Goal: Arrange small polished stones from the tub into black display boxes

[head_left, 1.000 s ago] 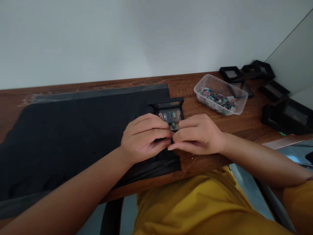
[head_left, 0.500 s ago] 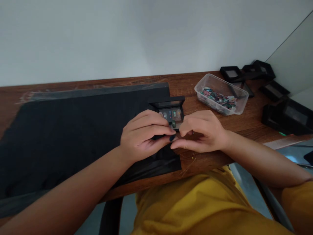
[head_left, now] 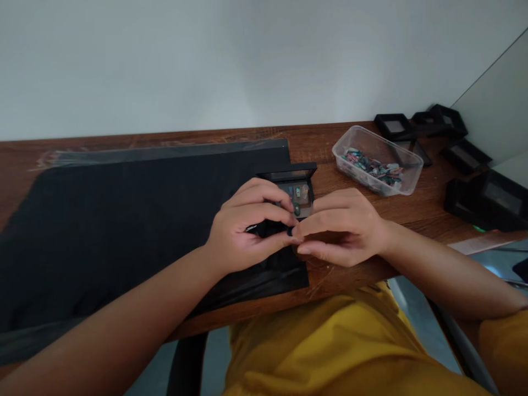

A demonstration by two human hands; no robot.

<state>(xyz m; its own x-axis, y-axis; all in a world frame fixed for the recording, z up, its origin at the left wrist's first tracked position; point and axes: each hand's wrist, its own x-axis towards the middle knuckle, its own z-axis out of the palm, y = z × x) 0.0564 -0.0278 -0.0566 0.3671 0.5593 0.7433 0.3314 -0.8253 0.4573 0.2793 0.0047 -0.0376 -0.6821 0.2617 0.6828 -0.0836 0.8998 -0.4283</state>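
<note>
Between the thumb and fingers of my left hand point(head_left: 251, 225) is a small dark blue stone point(head_left: 290, 231), mostly covered by fingertips. My right hand point(head_left: 344, 225) meets it there, its index fingertip against the stone and its thumb a little below, apart from the finger. Just beyond my hands stands a black display box point(head_left: 310, 190) with its windowed lid point(head_left: 289, 172) raised. Several small polished stones lie in it, among them a green stone point(head_left: 297, 209) and a pale clear one point(head_left: 305, 191). My left hand hides the box's left part.
A clear plastic tub point(head_left: 408, 184) of mixed stone chips point(head_left: 371, 165) stands to the right. More black boxes point(head_left: 495, 198) lie along the right side and back. A black mat point(head_left: 124, 231) covers the left of the wooden table point(head_left: 315, 132).
My right index fingertip has come down and left onto the blue stone. My left hand now covers more of the box's stones. The view has shifted slightly.
</note>
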